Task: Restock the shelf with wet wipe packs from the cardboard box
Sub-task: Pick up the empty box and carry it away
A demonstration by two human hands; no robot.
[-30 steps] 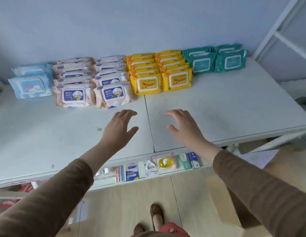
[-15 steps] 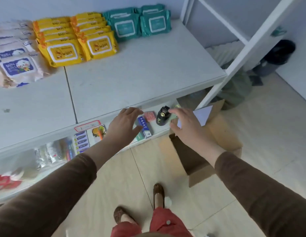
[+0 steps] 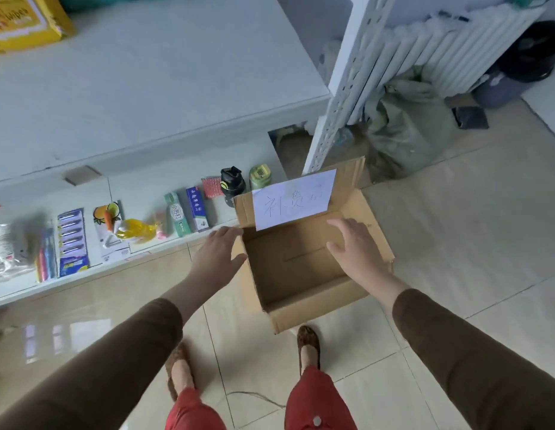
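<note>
I reach both hands over the cardboard box (image 3: 301, 274) on the floor.
Left grip (image 3: 215, 256) and right grip (image 3: 357, 252) spread wide, holding nothing; box interior shows bare.

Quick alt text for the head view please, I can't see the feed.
Both bare hands, left hand and right hand, reach open over an open cardboard box on the floor; no packs visible inside. A handwritten paper sign is on its back flap.

One cardboard box (image 3: 304, 274), one yellow wipe pack (image 3: 22, 21), two toothpaste boxes (image 3: 177, 214), two hands (image 3: 215, 257).
</note>
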